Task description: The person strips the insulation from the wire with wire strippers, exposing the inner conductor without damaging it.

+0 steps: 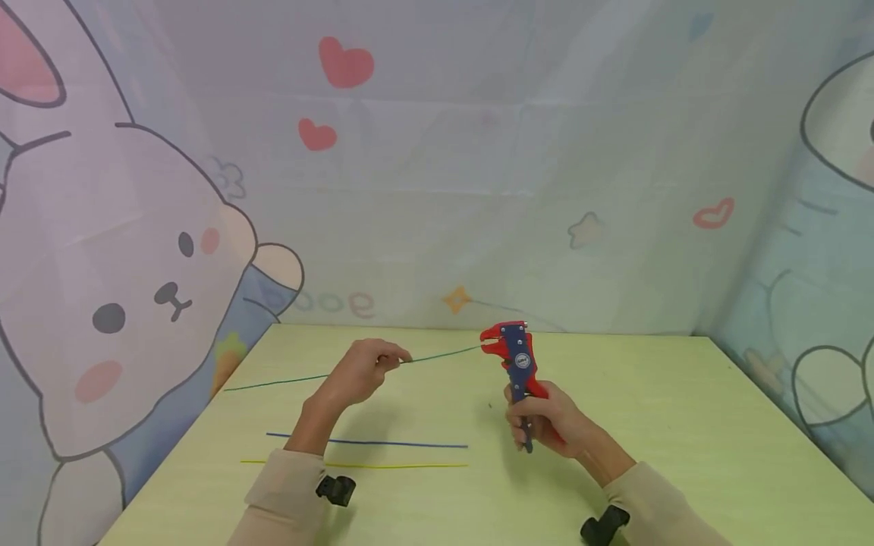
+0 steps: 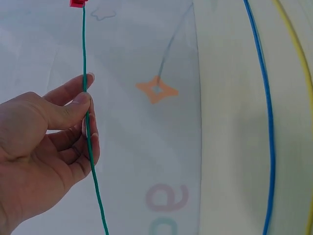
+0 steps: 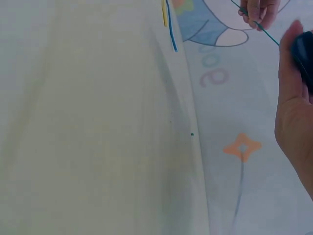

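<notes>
My left hand (image 1: 365, 370) pinches a green wire (image 1: 444, 354) between thumb and fingers, as the left wrist view shows closely. One stretch of the wire trails off to the left; the other end meets the red jaws of a wire stripper (image 1: 520, 362). My right hand (image 1: 546, 418) grips that tool by its blue and red handles, holding it upright above the table. Only the dark handle end (image 3: 304, 58) of the tool shows in the right wrist view, beside the right hand's fingers.
A blue wire (image 1: 396, 444) and a yellow wire (image 1: 396, 466) lie side by side on the pale yellow-green table (image 1: 649, 425), partly behind the left forearm. A tiny green bit (image 3: 192, 134) lies on the tabletop. Behind the table hangs a printed cloth (image 1: 437, 189).
</notes>
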Motion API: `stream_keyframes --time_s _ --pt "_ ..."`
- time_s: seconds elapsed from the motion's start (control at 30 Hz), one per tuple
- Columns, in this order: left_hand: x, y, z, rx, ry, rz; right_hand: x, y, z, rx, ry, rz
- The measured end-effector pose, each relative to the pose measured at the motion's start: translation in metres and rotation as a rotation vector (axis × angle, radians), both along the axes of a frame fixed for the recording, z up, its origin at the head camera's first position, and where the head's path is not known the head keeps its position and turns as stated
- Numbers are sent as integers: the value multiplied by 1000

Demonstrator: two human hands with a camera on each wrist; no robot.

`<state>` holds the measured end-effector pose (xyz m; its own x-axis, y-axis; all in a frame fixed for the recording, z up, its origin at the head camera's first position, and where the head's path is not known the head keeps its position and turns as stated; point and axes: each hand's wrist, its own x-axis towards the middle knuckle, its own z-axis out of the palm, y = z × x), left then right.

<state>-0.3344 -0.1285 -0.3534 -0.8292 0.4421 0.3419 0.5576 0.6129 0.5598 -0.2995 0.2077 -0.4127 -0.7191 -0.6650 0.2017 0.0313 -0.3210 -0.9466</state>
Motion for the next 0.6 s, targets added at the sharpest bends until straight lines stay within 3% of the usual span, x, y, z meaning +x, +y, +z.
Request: stream_keyframes --time_s 0.1,0.33,0.6 --pt "-3 -2 -6 -4 -25 17 -2 4 0 -45 -53 32" --pt "-13 1 -26 -30 -77 -8 -2 10 -4 -128 -134 106" --pt "-16 -1 -35 -63 -111 -3 -5 5 -4 -271 -183 187"
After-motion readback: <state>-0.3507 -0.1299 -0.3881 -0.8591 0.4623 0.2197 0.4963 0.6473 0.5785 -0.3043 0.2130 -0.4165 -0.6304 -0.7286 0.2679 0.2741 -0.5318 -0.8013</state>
